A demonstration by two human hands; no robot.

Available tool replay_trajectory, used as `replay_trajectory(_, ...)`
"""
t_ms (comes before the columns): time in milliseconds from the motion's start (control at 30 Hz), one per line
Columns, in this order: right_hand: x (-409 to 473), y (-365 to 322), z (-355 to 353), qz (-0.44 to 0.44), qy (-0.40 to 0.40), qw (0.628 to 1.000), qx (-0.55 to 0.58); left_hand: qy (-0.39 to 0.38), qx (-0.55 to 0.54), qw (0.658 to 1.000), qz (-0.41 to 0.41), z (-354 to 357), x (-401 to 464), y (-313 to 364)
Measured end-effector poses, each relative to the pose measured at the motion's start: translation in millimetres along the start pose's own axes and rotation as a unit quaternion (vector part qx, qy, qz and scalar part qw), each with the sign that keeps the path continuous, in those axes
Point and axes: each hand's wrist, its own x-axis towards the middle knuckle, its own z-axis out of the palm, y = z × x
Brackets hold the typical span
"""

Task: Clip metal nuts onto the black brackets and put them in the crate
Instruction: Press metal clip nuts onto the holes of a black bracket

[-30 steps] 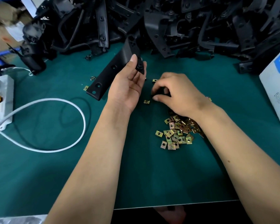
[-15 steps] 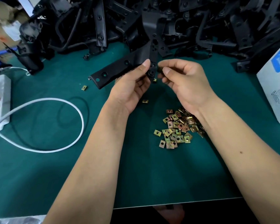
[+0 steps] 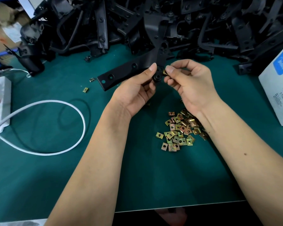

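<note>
The nut (image 3: 165,72), pinched in the right hand (image 3: 189,84), sat at the edge of the bracket (image 3: 129,74) gripped by the left hand (image 3: 134,93) above the counter (image 3: 72,176); it needed pushing on squarely (hole over hole).

Assembly workshop — heaped black brackets (image 3: 153,22), green bench mat (image 3: 137,176)

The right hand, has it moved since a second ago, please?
Yes. The right hand rose from beside the nut pile on the mat, away from it, toward the held bracket.
</note>
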Motion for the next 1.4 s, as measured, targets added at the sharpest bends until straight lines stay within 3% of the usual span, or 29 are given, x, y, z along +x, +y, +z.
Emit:
replay_trajectory(233,2.5,-2.0,-5.1,-0.024,-0.017,0.997,-0.078,0.012,0.009,1.000,0.005,1.6,-0.3,-1.7)
replay_trajectory(467,1.5,-1.4,-4.7,-0.049,0.004,0.996,-0.079,0.019,0.022,1.000,0.007,2.2,1.4,-4.3)
replay_trajectory(600,0.2,-1.0,-1.9,-0.025,-0.003,0.998,-0.049,0.016,-0.004,1.000,0.022,2.5,1.1,-5.4)
replay_trajectory(700,-2.7,2.3,3.6,-0.004,-0.018,0.995,-0.096,0.025,-0.027,0.999,0.028,1.3,1.0,-3.8)
replay_trajectory(1233,-1.7,0.9,-2.7,0.061,-0.064,0.994,-0.064,0.043,0.043,0.998,0.026,2.6,-1.8,-2.3)
replay_trajectory(1400,-2.2,5.2,3.7,0.029,-0.072,0.991,-0.112,0.057,0.052,0.995,0.062,-5.0,-1.2,2.3)
